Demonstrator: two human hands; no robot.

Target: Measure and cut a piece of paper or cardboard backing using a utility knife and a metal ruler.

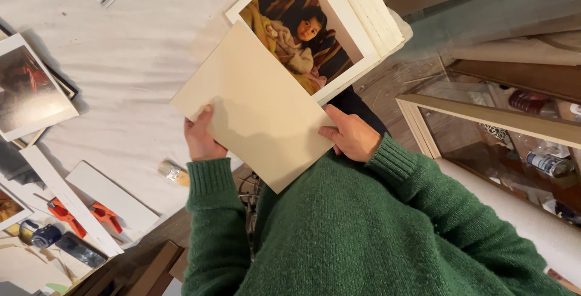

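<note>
Green sweater sleeves (339,235) fill the near view. My left hand (201,139) is closed on the near left edge of a plain cream board (254,105), thumb on top, fingers hidden beneath. My right hand (351,134) clamps the board's right edge, thumb pressed on its face. The board is held up in front of my chest, tilted, overlapping the lower corner of a white-bordered mounted photo (302,30) that tops a stack of like boards (369,6). Left below: a brush (173,173) on the white-covered table (133,60), orange clamps (85,216), another print (30,90). Right: a glass-fronted wooden cabinet (496,120).
</note>
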